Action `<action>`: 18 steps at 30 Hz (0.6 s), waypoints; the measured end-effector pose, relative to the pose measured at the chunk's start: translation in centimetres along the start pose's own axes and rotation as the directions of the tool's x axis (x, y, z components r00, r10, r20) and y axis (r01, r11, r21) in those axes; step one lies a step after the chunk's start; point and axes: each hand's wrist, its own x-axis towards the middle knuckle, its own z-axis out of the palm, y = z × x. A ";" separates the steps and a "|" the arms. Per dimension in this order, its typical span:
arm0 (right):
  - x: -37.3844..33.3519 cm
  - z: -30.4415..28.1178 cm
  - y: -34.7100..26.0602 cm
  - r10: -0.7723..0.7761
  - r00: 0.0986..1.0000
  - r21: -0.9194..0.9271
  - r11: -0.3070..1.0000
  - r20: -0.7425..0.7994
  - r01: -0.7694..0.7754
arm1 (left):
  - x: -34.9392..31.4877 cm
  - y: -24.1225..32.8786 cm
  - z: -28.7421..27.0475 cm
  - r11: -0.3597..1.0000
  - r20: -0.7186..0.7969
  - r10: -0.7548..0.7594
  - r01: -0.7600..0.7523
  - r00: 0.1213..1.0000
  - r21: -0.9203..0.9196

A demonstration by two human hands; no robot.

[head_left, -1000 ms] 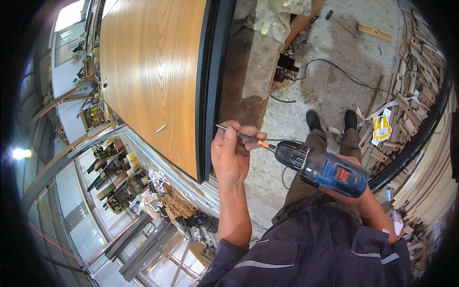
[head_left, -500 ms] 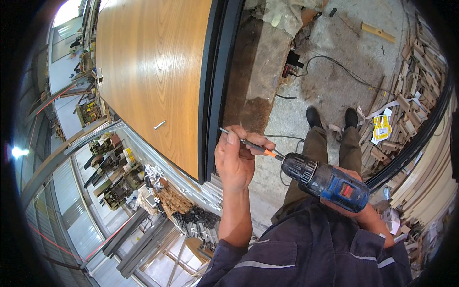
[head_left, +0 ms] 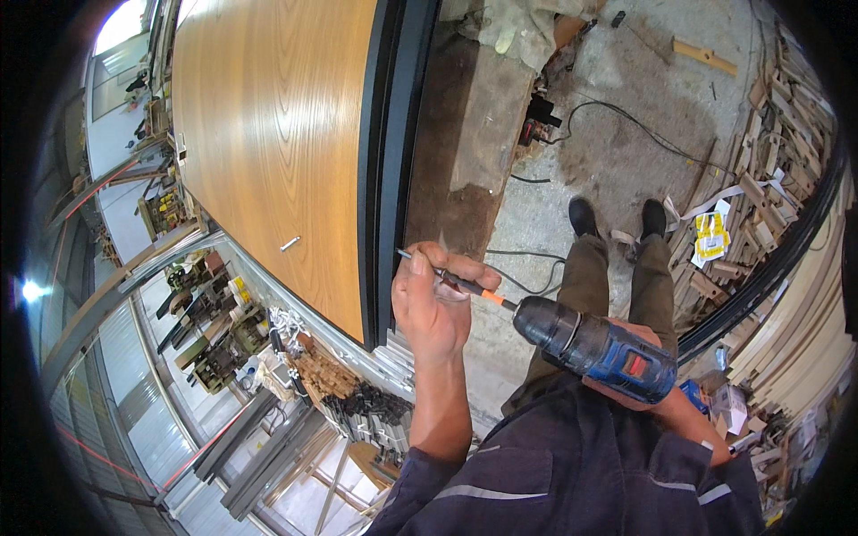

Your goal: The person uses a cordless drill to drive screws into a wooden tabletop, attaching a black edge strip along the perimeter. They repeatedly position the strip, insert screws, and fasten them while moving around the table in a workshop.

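Note:
My right hand [head_left: 626, 393] is wrapped round the grip of a blue and black cordless drill [head_left: 617, 353], mostly hidden behind its body. A long driver bit [head_left: 492, 297] with an orange band runs from the chuck toward my left hand [head_left: 433, 308]. The fingers of that hand are closed round a slim grey screw [head_left: 407, 255] at the bit's end. The screw's tip is close to the black edge frame [head_left: 386, 241] of a wood-grain door panel [head_left: 277, 116]; whether they touch I cannot tell. A small silvery bolt-like piece [head_left: 290, 243] lies on the panel.
Black cable [head_left: 626, 121] trails over the concrete floor beyond my feet. Wood offcuts [head_left: 782, 179] are heaped along the right side, with a yellow and white packet [head_left: 711, 237] among them. Metal profiles [head_left: 237, 438] and machinery [head_left: 210, 330] stand at the left.
The drill, the bit and both hands have shifted slightly left and down in the picture. The panel also appears further left. Both grips are the same.

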 end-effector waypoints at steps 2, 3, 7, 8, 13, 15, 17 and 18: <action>-0.1 0.5 0.4 -0.057 0.997 -0.005 0.998 -0.045 0.057 | -0.1 0.2 0.1 1.000 0.000 -0.013 0.013 1.000 -0.007; -0.2 0.6 0.6 -0.061 0.997 -0.006 0.998 -0.047 0.061 | -0.1 0.2 0.2 1.000 -0.004 -0.017 0.017 1.000 -0.013; -0.2 0.5 0.6 -0.042 0.997 0.037 0.998 -0.058 0.044 | 0.0 0.2 0.4 0.999 0.000 -0.023 0.023 1.000 -0.033; -0.2 0.4 0.6 -0.029 0.998 0.060 0.998 -0.062 0.032 | 0.0 0.2 0.4 0.999 0.007 -0.022 0.022 1.000 -0.037; -0.5 0.5 1.2 -0.056 0.998 0.020 0.998 -0.035 0.057 | 0.0 0.0 0.2 0.999 -0.012 -0.022 0.022 1.000 -0.042; -0.4 0.5 0.8 -0.035 0.999 -0.027 0.999 -0.032 0.034 | 0.0 0.1 0.1 0.999 -0.006 -0.019 0.019 1.000 -0.040; -0.2 0.6 0.2 -0.035 0.999 -0.135 0.990 -0.032 0.030 | 0.0 0.1 0.0 0.999 0.021 -0.016 0.017 1.000 -0.041; -0.3 0.6 0.5 -0.056 0.998 -0.141 0.989 -0.034 0.051 | -0.1 0.1 0.1 0.999 0.014 -0.015 0.016 1.000 -0.037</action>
